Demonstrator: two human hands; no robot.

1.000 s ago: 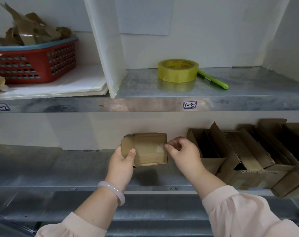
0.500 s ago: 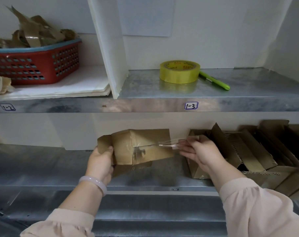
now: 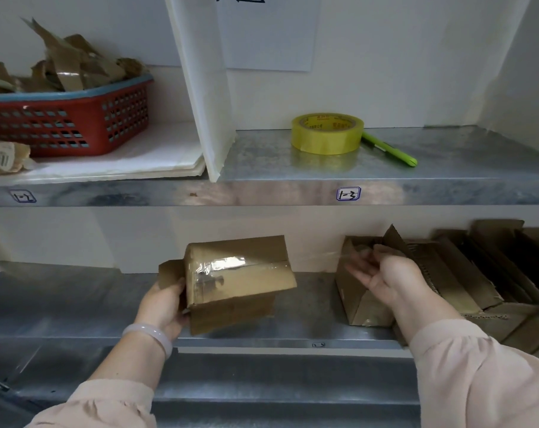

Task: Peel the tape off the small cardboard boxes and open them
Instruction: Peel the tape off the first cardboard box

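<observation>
A small cardboard box [image 3: 240, 282] is tilted above the lower metal shelf [image 3: 61, 304], its taped top facing me. My left hand [image 3: 163, 307] grips the box's left end, beside a loose side flap. Clear tape [image 3: 228, 264] still lies shiny across the top seam. My right hand [image 3: 388, 279] is motion-blurred well to the right of the box, apart from it. A thin strip of clear tape [image 3: 333, 255] trails from its thumb and fingers, which seem to pinch it.
Several opened cardboard boxes [image 3: 447, 273] are stacked at the right of the lower shelf, just behind my right hand. On the upper shelf are a yellow tape roll [image 3: 327, 134], a green pen [image 3: 388, 149], a white divider [image 3: 206, 103] and a red basket [image 3: 77, 118] of tape scraps.
My right hand has pulled the tape strip away to the right and off the box. My left hand has turned the box and shifted it left and lower.
</observation>
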